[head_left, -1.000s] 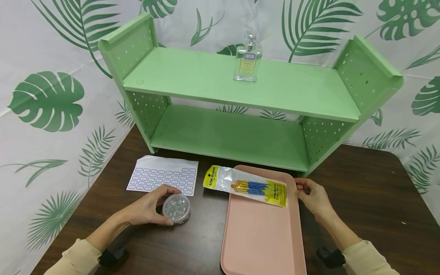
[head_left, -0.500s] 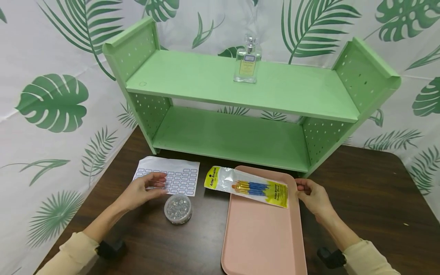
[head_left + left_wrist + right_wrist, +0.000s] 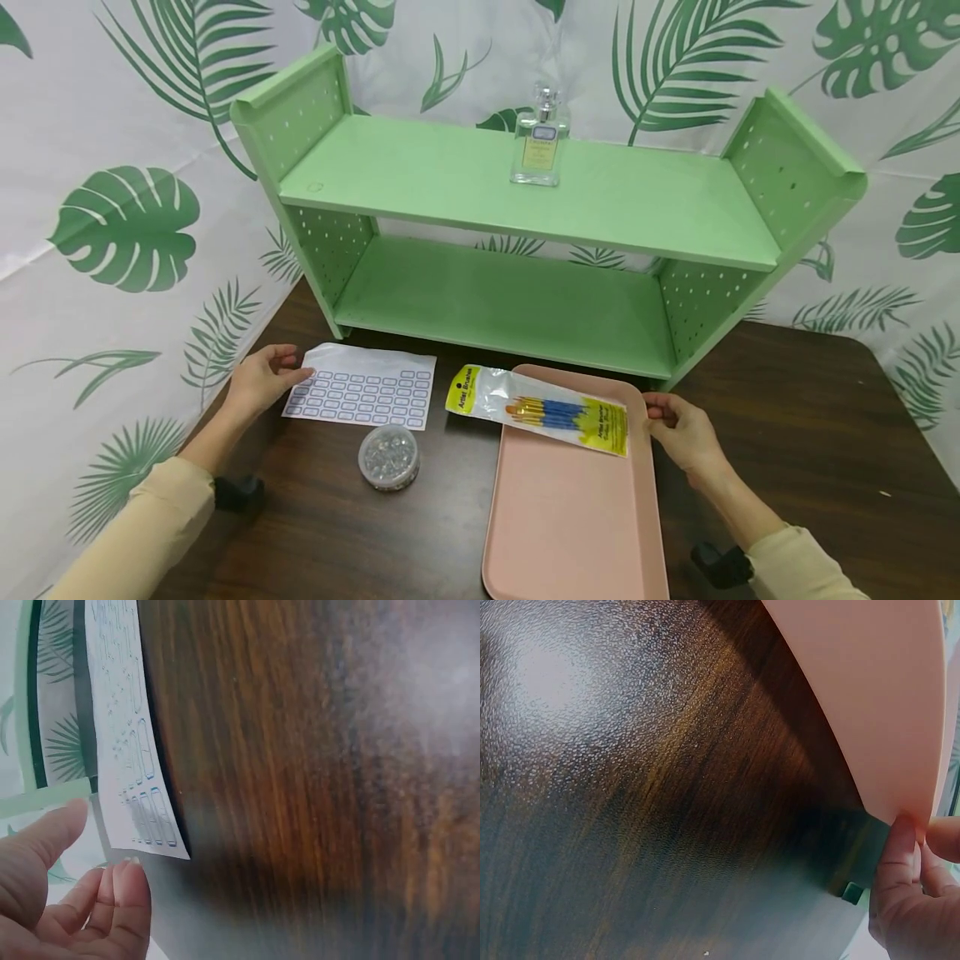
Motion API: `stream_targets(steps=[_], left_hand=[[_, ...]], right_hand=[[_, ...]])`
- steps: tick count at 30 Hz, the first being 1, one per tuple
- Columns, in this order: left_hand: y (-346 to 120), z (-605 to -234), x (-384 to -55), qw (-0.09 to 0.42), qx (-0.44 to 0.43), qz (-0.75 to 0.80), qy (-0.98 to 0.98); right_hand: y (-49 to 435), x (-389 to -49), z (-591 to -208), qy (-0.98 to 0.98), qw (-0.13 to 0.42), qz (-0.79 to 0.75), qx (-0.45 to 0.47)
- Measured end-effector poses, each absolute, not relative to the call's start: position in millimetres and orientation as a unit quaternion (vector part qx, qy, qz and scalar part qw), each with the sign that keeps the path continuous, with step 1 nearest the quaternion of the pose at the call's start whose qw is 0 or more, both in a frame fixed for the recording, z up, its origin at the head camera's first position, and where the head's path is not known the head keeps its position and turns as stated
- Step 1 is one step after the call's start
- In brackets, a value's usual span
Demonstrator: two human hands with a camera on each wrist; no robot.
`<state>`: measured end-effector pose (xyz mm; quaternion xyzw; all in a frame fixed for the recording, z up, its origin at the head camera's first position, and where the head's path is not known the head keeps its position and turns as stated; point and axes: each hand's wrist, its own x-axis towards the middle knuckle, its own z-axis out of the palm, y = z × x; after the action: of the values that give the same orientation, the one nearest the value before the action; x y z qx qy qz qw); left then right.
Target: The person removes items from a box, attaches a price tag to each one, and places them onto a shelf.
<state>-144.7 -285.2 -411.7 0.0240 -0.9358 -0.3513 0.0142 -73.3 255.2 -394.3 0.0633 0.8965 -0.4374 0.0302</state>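
A white sheet of blue-bordered stickers [image 3: 360, 387] lies on the table at the left. At its left edge is my left hand [image 3: 264, 379], thumb and fingers spread apart; the left wrist view shows a gap between thumb tip and fingers beside the sheet's end. My right hand [image 3: 684, 433] pinches the far right corner of a pink tray [image 3: 573, 525], the rim between thumb and fingers in the right wrist view. Across the tray's far end lies a packet of artist brushes [image 3: 543, 410], sticking out over its left rim. A round clear tub of shiny bits [image 3: 388, 457] stands between sheet and tray.
A green two-tier shelf [image 3: 510, 308] stands behind the sheet and tray, with a glass perfume bottle [image 3: 537, 150] on its upper board. The dark wood table [image 3: 795, 433] extends right of the tray. A leaf-patterned cloth [image 3: 112, 333] hangs at the back and sides.
My left hand has let go of the tub, moved left and away from me over the sticker sheet, and arrived at the sheet's left edge. The right hand stays at the tray corner.
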Motion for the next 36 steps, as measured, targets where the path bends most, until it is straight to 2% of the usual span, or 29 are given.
stream_targets(steps=[8, 27, 34, 36], left_hand=[[-283, -420, -151, 0.022, 0.034, -0.297, -0.954], [-275, -425, -154, 0.019, 0.066, -0.291, -0.954], [-274, -424, -157, 0.027, 0.062, -0.287, -0.955], [-275, -424, -157, 0.03, 0.061, -0.286, -0.956]], right_hand=[[254, -73, -395, 0.897, 0.033, -0.436, 0.061], [257, -71, -389, 0.895, 0.051, -0.439, 0.064], [241, -70, -368, 0.906, -0.03, -0.42, 0.048], [225, -74, -358, 0.901, -0.034, -0.43, 0.036]])
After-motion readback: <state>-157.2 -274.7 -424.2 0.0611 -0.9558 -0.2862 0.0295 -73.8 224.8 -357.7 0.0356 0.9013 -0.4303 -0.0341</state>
